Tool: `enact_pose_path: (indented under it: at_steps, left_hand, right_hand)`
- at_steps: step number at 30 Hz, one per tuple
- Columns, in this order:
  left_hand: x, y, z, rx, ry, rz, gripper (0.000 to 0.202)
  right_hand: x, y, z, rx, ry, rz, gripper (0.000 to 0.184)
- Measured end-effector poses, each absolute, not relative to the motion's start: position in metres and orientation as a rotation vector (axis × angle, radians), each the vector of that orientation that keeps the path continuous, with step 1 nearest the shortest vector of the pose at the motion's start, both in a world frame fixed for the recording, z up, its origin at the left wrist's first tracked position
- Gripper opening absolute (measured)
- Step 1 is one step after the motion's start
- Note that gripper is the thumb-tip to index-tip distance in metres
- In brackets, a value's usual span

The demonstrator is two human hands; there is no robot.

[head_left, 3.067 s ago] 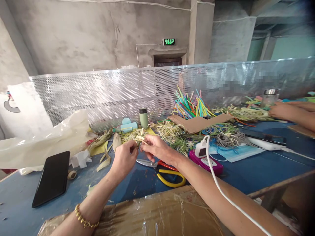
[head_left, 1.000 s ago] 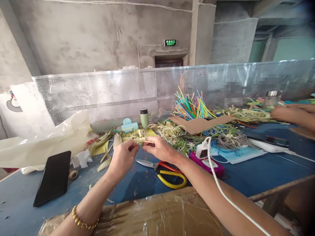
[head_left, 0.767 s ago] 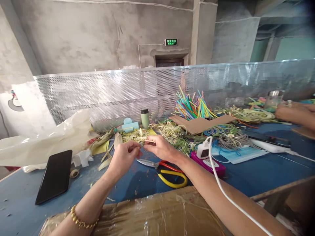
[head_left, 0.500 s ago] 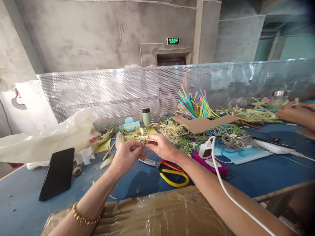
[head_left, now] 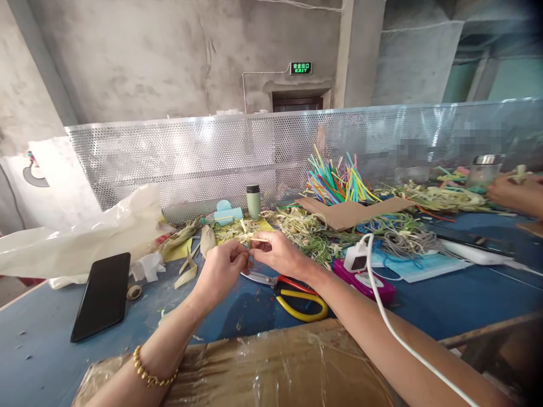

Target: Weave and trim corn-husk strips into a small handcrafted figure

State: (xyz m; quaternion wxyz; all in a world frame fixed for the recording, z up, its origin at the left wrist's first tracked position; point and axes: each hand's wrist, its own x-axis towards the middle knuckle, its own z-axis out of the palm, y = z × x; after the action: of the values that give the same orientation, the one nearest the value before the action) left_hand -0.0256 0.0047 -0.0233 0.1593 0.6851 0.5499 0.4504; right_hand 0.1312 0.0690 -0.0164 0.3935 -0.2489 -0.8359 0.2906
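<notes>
Both my hands meet above the blue table (head_left: 424, 294), pinching a small pale straw strip (head_left: 253, 239) between them. My left hand (head_left: 220, 271), with a gold bead bracelet at the wrist, is closed on the strip's left end. My right hand (head_left: 278, 253) is closed on its right end, thumb and forefinger pressed together. Just under the hands lie scissors with yellow and red handles (head_left: 292, 288). Behind them is a heap of pale green and cream strips (head_left: 305, 232).
A black phone (head_left: 102, 295) lies at the left beside crumpled plastic sheet (head_left: 85, 237). A cardboard box (head_left: 254, 367) sits at the near edge. A white charger and cable (head_left: 358, 257), a pink device, a face mask, coloured straws (head_left: 335, 183), a green bottle (head_left: 253, 201). Another person's hand (head_left: 511, 192) works at the far right.
My hands have stayed together on the strip, with small finger shifts. The view has drifted a little, so the table's things sit slightly further right.
</notes>
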Motion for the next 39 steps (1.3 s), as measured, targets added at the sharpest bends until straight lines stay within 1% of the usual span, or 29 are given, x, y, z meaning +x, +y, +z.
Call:
enact_pose_path:
  at_steps: [9,14,20,23,30,35,39]
  left_hand:
    - [-0.022,-0.001,-0.017,2.017,1.637,1.264,0.017]
    - [-0.024,0.001,-0.017,2.044,1.682,1.257,0.018]
    - [-0.024,0.005,-0.023,2.083,1.802,1.256,0.016]
    - [-0.022,0.004,-0.024,2.17,1.892,1.245,0.015]
    - [-0.017,0.003,-0.023,2.445,1.941,1.179,0.013]
    - [-0.012,0.003,-0.024,2.567,1.957,1.162,0.015]
    - [-0.008,0.004,-0.023,2.645,1.98,1.051,0.015]
  right_hand:
    - [0.129,0.072,-0.021,-0.683,-2.131,0.643,0.014]
    - [0.128,0.076,-0.024,-0.614,-2.098,0.699,0.013]
    - [0.125,0.077,-0.028,-0.692,-2.075,0.689,0.012]
    - [0.124,0.076,-0.029,-0.682,-2.06,0.676,0.014]
    - [0.121,0.076,-0.033,-0.705,-2.049,0.532,0.02]
    - [0.124,0.078,-0.03,-0.691,-2.054,0.644,0.017]
    - [0.127,0.078,-0.026,-0.724,-2.061,0.686,0.016]
